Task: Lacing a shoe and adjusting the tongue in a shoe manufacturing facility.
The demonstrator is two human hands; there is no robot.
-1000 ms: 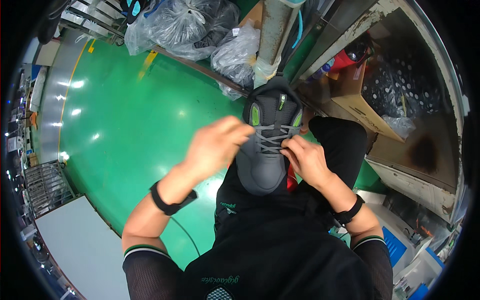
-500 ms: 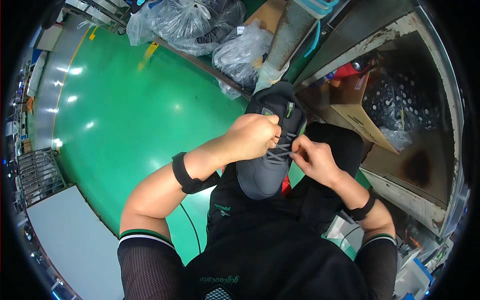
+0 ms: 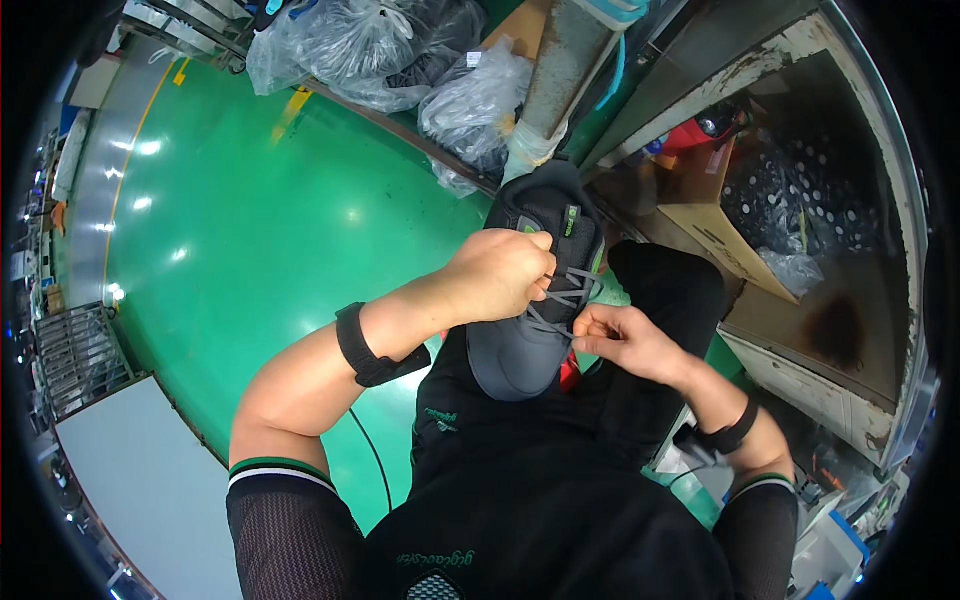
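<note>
A dark grey sports shoe (image 3: 512, 358) sits before me, its toe toward my body and its padded collar away from me. Grey shoelaces (image 3: 566, 292) cross over its front. My left hand (image 3: 503, 272) is closed above the left side of the lacing; a small dark bit shows at its fingertips, too small to name. On the right of the shoe, my right hand (image 3: 632, 342) pinches a strand of lace near the lowest crossings between thumb and forefinger. My left fist hides part of the tongue and the left eyelets.
Behind the shoe stands a worn metal post (image 3: 563, 80). Clear plastic bags (image 3: 365, 45) fill a rack at the far left. An open metal cabinet at right holds a cardboard box (image 3: 715, 225). A white tabletop (image 3: 140, 480) lies at lower left, beside green floor (image 3: 250, 230).
My right hand has moved slightly down toward the toe, still pinching lace. The left hand stays closed over the lacing and has shifted only a little.
</note>
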